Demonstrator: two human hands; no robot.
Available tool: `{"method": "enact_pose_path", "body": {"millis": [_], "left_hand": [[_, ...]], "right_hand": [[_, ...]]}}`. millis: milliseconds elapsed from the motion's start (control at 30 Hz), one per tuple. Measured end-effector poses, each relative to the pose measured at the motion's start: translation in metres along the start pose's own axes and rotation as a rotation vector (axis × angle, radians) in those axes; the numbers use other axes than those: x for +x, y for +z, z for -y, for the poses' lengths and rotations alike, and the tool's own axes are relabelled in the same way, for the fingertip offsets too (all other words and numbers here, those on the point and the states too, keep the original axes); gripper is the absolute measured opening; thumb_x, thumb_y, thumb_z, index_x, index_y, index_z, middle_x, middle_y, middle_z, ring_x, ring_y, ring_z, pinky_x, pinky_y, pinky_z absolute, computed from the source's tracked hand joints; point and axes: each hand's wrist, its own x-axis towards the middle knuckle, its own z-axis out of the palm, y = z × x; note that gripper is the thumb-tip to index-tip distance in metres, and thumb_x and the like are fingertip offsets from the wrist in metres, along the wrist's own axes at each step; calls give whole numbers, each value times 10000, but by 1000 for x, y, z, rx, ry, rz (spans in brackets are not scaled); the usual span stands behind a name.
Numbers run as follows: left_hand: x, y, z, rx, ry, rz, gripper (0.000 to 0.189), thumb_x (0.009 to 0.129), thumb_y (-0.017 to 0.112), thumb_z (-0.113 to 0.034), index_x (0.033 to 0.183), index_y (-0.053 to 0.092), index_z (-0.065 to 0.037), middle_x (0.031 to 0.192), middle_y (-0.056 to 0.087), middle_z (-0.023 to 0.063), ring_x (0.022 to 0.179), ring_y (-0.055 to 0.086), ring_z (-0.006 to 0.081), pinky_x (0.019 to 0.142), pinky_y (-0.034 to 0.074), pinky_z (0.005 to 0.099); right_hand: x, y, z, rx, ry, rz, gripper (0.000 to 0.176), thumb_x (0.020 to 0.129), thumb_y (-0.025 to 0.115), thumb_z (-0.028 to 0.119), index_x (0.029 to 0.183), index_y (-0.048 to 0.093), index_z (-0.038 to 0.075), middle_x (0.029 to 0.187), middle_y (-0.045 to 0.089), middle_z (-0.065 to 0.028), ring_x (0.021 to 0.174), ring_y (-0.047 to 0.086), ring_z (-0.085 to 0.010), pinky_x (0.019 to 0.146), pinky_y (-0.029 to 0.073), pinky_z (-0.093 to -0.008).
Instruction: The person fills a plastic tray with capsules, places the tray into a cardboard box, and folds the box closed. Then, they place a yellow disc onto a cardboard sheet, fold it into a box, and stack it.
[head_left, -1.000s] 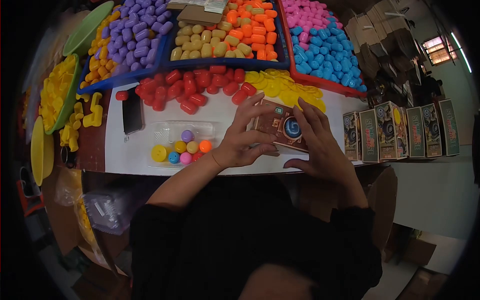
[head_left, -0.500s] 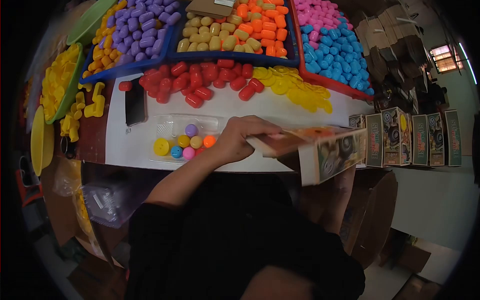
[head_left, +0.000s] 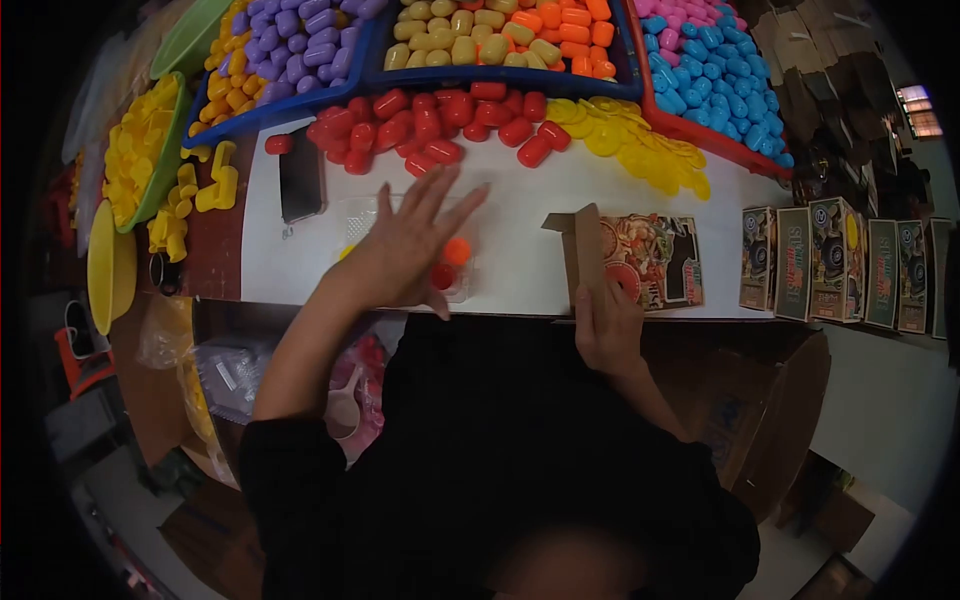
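My left hand (head_left: 400, 245) is spread open above a clear plastic tray (head_left: 357, 212) and hides most of it. Beside the fingers, an orange capsule (head_left: 457, 250) and a red capsule (head_left: 443, 277) show in the tray; a bit of yellow peeks out on its left. My right hand (head_left: 612, 328) grips a printed cardboard box (head_left: 655, 262) by its near left side, thumb up on the raised brown flap (head_left: 588, 245). The box's left end stands open, and a cut-out window shows on its printed face.
Red capsules (head_left: 430, 125) and yellow discs (head_left: 640, 145) lie loose behind the tray. Blue bins (head_left: 500, 82) and a red bin (head_left: 715, 142) full of capsules line the back. A dark phone (head_left: 302, 178) lies at left; upright printed boxes (head_left: 830, 260) stand at right.
My left hand has let go of the box and moved left over the tray, fingers spreading. The box has come down and left in my right hand, its flap now raised.
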Motion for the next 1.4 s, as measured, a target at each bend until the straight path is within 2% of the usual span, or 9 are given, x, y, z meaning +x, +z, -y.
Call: {"method": "enact_pose_path", "body": {"millis": [100, 367, 600, 800, 967, 1000, 1100, 1300, 1400], "left_hand": [[-20, 15, 20, 109, -216, 215, 1273, 457, 860, -355, 1449, 80, -186, 1445, 207, 178, 1337, 212, 368, 980, 225, 691], [-27, 16, 35, -55, -84, 81, 1190, 502, 815, -229, 1445, 93, -169, 1280, 356, 162, 1205, 346, 354, 922, 270, 689], [-6, 24, 23, -5, -24, 74, 1228, 487, 845, -319, 1447, 93, -169, 1327, 312, 170, 1203, 346, 362, 928, 266, 688], [-15, 36, 50, -314, 158, -207, 1152, 527, 808, -518, 1408, 170, -138, 1410, 203, 194, 1225, 335, 389, 997, 301, 548], [-47, 34, 66, -448, -134, -553, 725, 695, 755, -397, 1246, 413, -73, 1276, 373, 183, 1180, 398, 365, 964, 358, 425], [-57, 27, 66, -470, -300, -489, 451, 728, 733, -324, 1044, 576, -43, 1173, 455, 154, 1144, 441, 329, 954, 374, 391], [-74, 20, 73, -460, -486, -148, 298, 727, 729, -279, 866, 654, -26, 1128, 490, 144, 1106, 485, 295, 956, 375, 361], [-60, 34, 101, -1152, -627, 218, 184, 764, 683, -130, 895, 678, -2, 1025, 572, 72, 978, 543, 182, 929, 391, 282], [-60, 41, 110, -1259, -492, 358, 205, 770, 664, -101, 937, 677, 17, 1002, 615, 70, 941, 564, 167, 903, 406, 263]], "right_hand": [[11, 4, 30, 349, -6, 47, 159, 878, 469, 102, 809, 533, -26, 674, 529, -177, 553, 529, -335, 547, 426, -397], [17, 18, 48, 476, -17, 108, 141, 879, 462, 97, 867, 535, -23, 703, 548, -175, 614, 555, -315, 564, 429, -381], [27, 24, 58, 510, -80, 90, 141, 883, 449, 87, 936, 520, -22, 765, 556, -164, 668, 561, -293, 612, 434, -364], [37, 48, 74, 583, -167, 229, 159, 884, 466, 100, 979, 515, -17, 791, 559, -164, 690, 566, -304, 641, 441, -378], [38, 60, 75, 604, -189, 228, 161, 876, 481, 99, 982, 523, -14, 797, 560, -160, 696, 574, -290, 649, 452, -370], [38, 58, 75, 617, -176, 241, 162, 873, 484, 96, 983, 524, -16, 800, 561, -161, 696, 576, -284, 649, 455, -367], [36, 59, 72, 604, -142, 281, 164, 870, 491, 95, 984, 525, -20, 803, 564, -163, 697, 578, -279, 641, 454, -359], [37, 57, 74, 597, -130, 302, 158, 867, 492, 96, 958, 525, -29, 781, 560, -159, 674, 577, -263, 612, 455, -356], [35, 62, 71, 604, -177, 233, 157, 866, 493, 96, 953, 522, -31, 770, 559, -158, 662, 576, -258, 603, 456, -358]]}}
